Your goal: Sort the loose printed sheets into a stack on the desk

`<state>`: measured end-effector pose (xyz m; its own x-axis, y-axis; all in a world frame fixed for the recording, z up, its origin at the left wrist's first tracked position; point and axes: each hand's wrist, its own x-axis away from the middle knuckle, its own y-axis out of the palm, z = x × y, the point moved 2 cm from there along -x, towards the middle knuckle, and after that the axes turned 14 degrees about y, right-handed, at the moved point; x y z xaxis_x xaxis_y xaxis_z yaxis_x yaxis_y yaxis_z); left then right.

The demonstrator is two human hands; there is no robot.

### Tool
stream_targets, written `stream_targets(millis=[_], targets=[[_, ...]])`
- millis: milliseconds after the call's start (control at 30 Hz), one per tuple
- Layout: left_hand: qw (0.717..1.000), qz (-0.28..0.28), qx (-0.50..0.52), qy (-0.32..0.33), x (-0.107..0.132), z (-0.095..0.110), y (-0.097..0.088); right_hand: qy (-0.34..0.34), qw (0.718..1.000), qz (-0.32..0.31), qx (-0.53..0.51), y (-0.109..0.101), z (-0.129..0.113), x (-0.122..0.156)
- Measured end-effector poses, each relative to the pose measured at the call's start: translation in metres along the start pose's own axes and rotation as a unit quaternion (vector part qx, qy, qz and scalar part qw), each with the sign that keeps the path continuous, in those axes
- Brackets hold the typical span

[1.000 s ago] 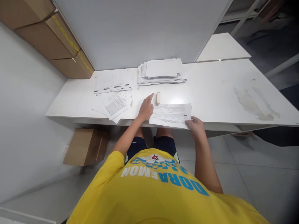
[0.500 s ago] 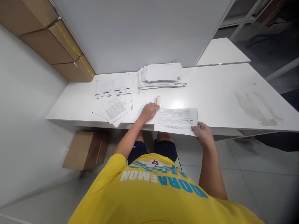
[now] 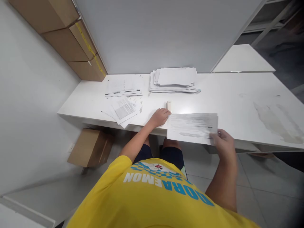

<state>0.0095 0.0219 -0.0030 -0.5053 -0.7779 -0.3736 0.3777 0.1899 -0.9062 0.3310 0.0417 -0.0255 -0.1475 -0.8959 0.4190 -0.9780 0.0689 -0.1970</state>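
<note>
Clamping at least one printed white paper sheet (image 3: 190, 126) between the thumb and fingers of the right hand (image 3: 223, 142), right of and nearer than one small cream rectangular block (image 3: 168, 106). Holding the left hand (image 3: 159, 117) at the block's near end with fingers together, not being able to tell whether gripping it. Facing one thick white paper stack (image 3: 177, 77) beyond the block and three stacked brown cardboard boxes (image 3: 64, 44) far left of it, with hidden contents.
</note>
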Motion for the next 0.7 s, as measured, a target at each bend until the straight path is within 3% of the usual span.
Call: stream_targets(millis=[133, 233, 333, 500, 700], targets=[[1.0, 0.009, 0.016, 0.024, 0.001, 0.002, -0.001, -0.076, 0.979, 0.179, -0.057, -0.027, -0.024, -0.017], [1.0, 0.029, 0.007, 0.009, -0.001, 0.0, -0.001, -0.129, 0.961, 0.197, -0.142, -0.021, -0.05, -0.036], [1.0, 0.018, 0.0, -0.017, -0.004, -0.005, 0.002, -0.125, 0.966, 0.149, -0.171, 0.01, -0.086, -0.059], [0.999, -0.007, 0.021, -0.037, -0.007, -0.01, 0.006, -0.079, 0.992, 0.066, -0.074, 0.086, -0.15, -0.109], [0.998, -0.005, 0.036, -0.05, -0.009, -0.015, 0.012, -0.145, 0.987, 0.026, 0.062, 0.165, -0.197, -0.166]])
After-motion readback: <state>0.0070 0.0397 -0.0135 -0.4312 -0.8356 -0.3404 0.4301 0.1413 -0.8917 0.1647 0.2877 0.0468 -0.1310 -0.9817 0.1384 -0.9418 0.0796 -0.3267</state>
